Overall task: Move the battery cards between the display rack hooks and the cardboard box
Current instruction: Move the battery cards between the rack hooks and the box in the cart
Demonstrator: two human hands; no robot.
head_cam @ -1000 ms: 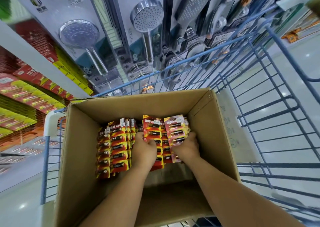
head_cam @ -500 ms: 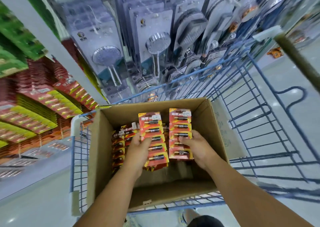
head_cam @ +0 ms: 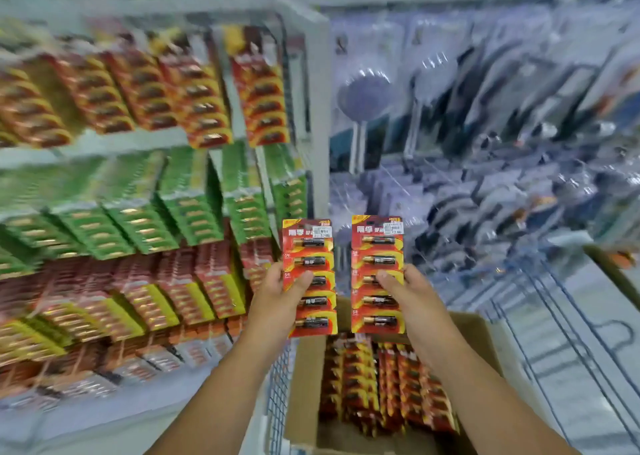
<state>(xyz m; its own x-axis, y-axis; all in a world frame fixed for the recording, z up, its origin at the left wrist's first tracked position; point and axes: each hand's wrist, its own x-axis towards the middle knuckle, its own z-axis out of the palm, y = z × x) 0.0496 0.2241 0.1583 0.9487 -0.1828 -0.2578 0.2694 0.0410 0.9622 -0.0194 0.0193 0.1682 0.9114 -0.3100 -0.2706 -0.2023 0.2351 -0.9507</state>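
My left hand (head_cam: pixel 278 298) grips a red and yellow battery card (head_cam: pixel 309 246) upright, thumb across its front. My right hand (head_cam: pixel 408 291) holds a second battery card (head_cam: pixel 377 246) the same way, just to the right of the first. Both cards are raised above the open cardboard box (head_cam: pixel 303 378), which sits in a blue wire cart and holds several rows of the same battery cards (head_cam: pixel 384 385). The display rack (head_cam: pixel 194 108) to the left hangs full of red, yellow and green battery cards, blurred by head motion.
A white upright post (head_cam: pixel 320 115) separates the battery rack from a wall of packaged shower heads (head_cam: pixel 450 125) on the right. The blue wire cart side (head_cam: pixel 571 316) runs along the right of the box. Pale floor lies beyond it.
Both hands have lifted a battery card each out of the box and raised them to rack height. My view has swung up and left, from the box to the battery rack.
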